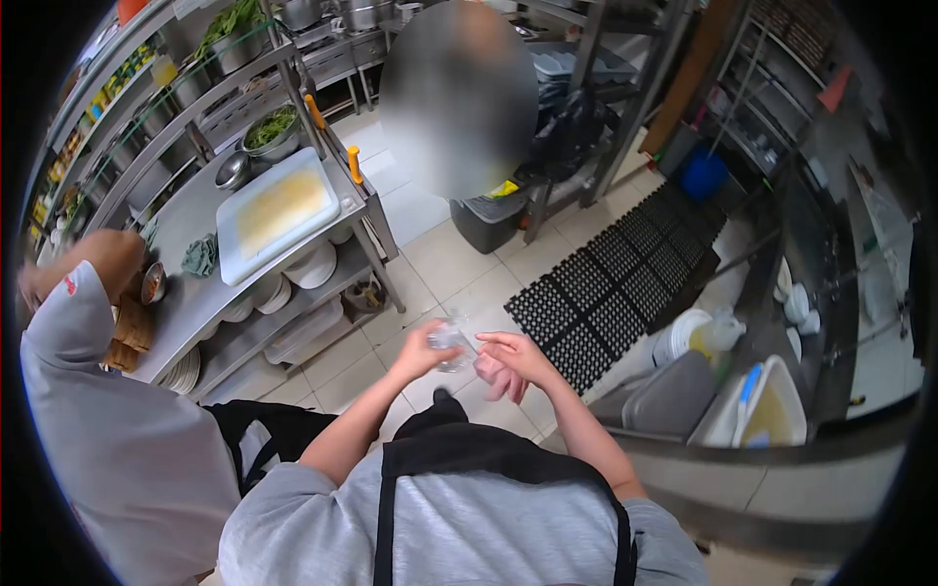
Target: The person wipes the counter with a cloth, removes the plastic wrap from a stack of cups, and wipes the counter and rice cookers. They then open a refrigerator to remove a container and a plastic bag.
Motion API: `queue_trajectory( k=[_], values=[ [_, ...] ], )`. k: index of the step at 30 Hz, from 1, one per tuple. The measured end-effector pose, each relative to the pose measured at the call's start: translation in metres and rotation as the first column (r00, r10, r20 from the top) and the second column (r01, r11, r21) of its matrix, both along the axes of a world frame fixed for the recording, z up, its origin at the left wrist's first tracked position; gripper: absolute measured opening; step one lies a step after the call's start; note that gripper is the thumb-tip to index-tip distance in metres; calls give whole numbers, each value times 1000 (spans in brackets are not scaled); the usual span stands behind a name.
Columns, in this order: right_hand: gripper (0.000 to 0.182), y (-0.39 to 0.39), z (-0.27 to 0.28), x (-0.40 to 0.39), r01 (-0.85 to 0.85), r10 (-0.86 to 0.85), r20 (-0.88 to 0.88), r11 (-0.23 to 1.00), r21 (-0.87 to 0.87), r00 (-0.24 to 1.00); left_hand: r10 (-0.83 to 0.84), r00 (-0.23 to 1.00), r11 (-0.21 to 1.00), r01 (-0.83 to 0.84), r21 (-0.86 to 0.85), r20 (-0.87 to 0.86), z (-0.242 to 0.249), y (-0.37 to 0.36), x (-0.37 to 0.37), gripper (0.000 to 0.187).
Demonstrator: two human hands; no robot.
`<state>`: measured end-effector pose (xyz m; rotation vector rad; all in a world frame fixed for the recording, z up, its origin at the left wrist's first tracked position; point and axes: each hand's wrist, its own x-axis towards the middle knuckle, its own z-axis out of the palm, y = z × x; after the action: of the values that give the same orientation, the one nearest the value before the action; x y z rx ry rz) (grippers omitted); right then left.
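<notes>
My left hand (pixel 420 354) is closed around a clear, see-through vessel that looks like a drinking glass (pixel 449 346), held in front of my body above the tiled floor. Just to the right is my right hand (pixel 512 363), apart from the glass. Its fingers are loosely bent and spread, some pointing left and others hanging down. The lower fingers look pinker than the rest of the hand, and I make out no separate object in them.
A co-worker's sleeve (pixel 73 332) is close on my left, by a steel counter (pixel 181 303) with a cutting board (pixel 278 213). Another person (pixel 459 98), blurred, stands ahead near a grey bin (pixel 486 227). Black rubber mats (pixel 616 273) and a sink area (pixel 664 439) lie right.
</notes>
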<state>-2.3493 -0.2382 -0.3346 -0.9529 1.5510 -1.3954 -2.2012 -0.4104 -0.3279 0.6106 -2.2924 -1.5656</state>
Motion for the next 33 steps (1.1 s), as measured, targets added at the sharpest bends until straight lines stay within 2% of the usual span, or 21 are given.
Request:
queue_trajectory(
  k=[1, 2, 3, 4, 5, 7, 9, 11, 13, 14, 15, 16, 17, 18, 21, 24, 28, 30, 31, 33],
  values=[
    [39, -18, -20, -20, -7, -11, -88, 980, -198, 996, 111, 993, 986, -114, 125, 29, -10, -21, -5, 33],
    [35, -24, 25, -35, 42, -52, 52, 983, 179, 997, 129, 991, 983, -132, 125, 29, -21, -45, -13, 33],
    [34, -33, -5, -59, 101, -79, -101, 968, 230, 992, 265, 964, 938, -266, 224, 35, -33, -68, -17, 26],
    [35, -37, -16, -76, 161, -109, -181, 940, 302, 977, 392, 918, 861, -391, 326, 65, -43, -83, -17, 20],
    [36, -42, -21, -97, 229, -132, -274, 904, 361, 953, 444, 891, 812, -446, 377, 98, -39, -99, -27, 10],
    [40, -41, -40, -131, 387, -181, -419, 785, 483, 890, 553, 833, 744, -500, 444, 12, -59, -134, -53, 5],
    [42, -20, -88, -170, 495, -75, -608, 664, 561, 790, 530, 847, 760, -492, 424, 33, -49, -164, -81, 5],
    [40, 27, -156, -199, 629, -75, -727, 565, 533, 683, 501, 863, 777, -480, 408, 61, -44, -192, -121, 6],
    [37, 100, -219, -214, 637, -179, -647, 491, 594, 741, 467, 884, 782, -426, 455, 26, -41, -219, -167, 9],
    [30, 113, -187, -207, 464, 402, -681, 514, 721, 613, 463, 886, 783, -425, 454, 32, -37, -229, -188, 9],
    [26, 119, -158, -199, 358, 621, -471, 307, 882, 627, 463, 886, 781, -401, 479, -13, -32, -240, -213, 13],
    [27, 140, -172, -199, 338, 565, -428, 261, 904, 706, 461, 885, 781, -372, 502, -61, -27, -254, -235, 17],
    [27, 159, -179, -196, 377, 390, -448, 248, 892, 804, 449, 891, 788, -359, 500, -68, -23, -267, -256, 17],
    [27, 172, -189, -197, 401, 262, -456, 237, 885, 851, 424, 904, 804, -351, 480, -48, -22, -278, -276, 20],
    [29, 185, -217, -213, 459, 17, -473, 212, 863, 881, 357, 933, 818, -334, 468, 42, -26, -299, -319, 29],
    [30, 156, -216, -242, 513, -179, -482, 234, 826, 858, 415, 907, 797, -399, 452, 70, -47, -337, -375, 39],
    [32, 107, -212, -305, 591, -397, -471, 269, 760, 787, 406, 908, 785, -405, 469, 104, -55, -379, -422, 42],
    [33, 77, -202, -343, 637, -525, -439, 287, 715, 729, 521, 839, 735, -535, 417, 159, -73, -399, -443, 46],
    [33, 56, -191, -362, 657, -591, -408, 294, 694, 696, 516, 841, 736, -531, 420, 160, -87, -414, -453, 46],
    [35, 7, -172, -404, 698, -681, -362, 310, 646, 637, 395, 889, 768, -457, 448, 230, -108, -444, -479, 52]
  ],
)
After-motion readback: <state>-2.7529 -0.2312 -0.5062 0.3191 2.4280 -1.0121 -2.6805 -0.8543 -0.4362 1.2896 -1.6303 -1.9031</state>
